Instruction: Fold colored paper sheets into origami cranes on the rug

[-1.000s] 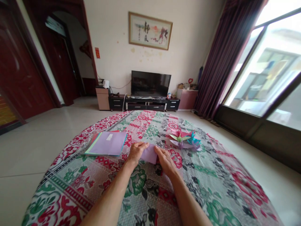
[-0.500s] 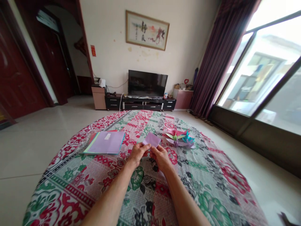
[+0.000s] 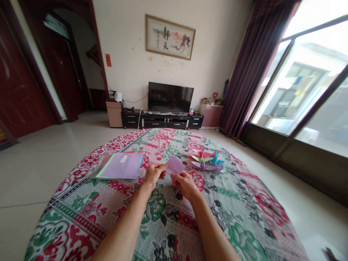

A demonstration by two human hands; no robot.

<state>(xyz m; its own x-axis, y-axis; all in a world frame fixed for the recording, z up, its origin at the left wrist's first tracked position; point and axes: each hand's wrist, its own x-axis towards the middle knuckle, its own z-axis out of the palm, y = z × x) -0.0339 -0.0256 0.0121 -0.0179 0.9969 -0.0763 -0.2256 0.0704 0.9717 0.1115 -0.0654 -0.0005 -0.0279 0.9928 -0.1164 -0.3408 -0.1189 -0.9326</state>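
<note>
A small purple square of paper (image 3: 174, 165) is held up over the table between both hands. My left hand (image 3: 154, 174) pinches its left corner between thumb and fingers. With thumb and fingers closed, my right hand (image 3: 185, 182) grips the lower edge of the same paper. Left of the hands lies a stack of coloured paper sheets (image 3: 122, 167), purple on top with a small white label. To the right sit several folded paper cranes (image 3: 208, 162) in pink, green, blue and purple, close together.
The round table wears a floral tablecloth (image 3: 114, 214) in red, green and grey. Beyond its far edge stand a low black TV cabinet (image 3: 163, 121) and a television (image 3: 170, 97). A purple curtain (image 3: 252, 69) and windows line the right side.
My left hand has shifted left and up along the purple paper, to its left corner. The paper has turned a little, and the hands are farther apart.
</note>
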